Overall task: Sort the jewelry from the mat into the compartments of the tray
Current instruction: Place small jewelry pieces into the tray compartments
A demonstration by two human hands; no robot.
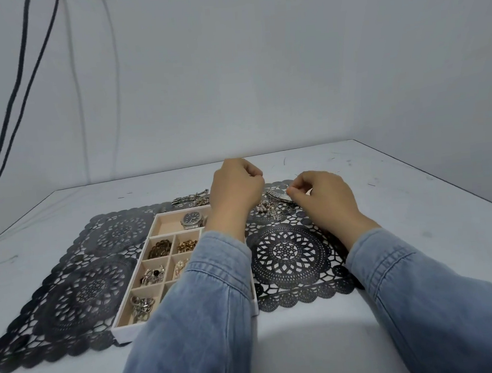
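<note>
A white tray (124, 333) with beige compartments lies on the black lace mat (288, 253). Its far compartment holds a silver watch (193, 219). Others hold dark chains (160, 249), gold chains (187, 245), rings (153, 276) and silver pieces (142, 305). My left sleeve hides the tray's right side. A loose pile of beads and silver jewelry (270, 209) sits on the mat's far right part. My right hand (325, 200) pinches a silver band piece (279, 197) at the top of that pile. Raised above the tray's far end, my left hand (236, 187) has its fingers curled, with nothing visible in it.
Silver bracelets (191, 199) lie at the mat's far edge, behind the tray. The white table (416, 202) ends at a grey wall close behind the hands, and its right edge runs diagonally. Dark cables (11, 101) hang down the wall at far left.
</note>
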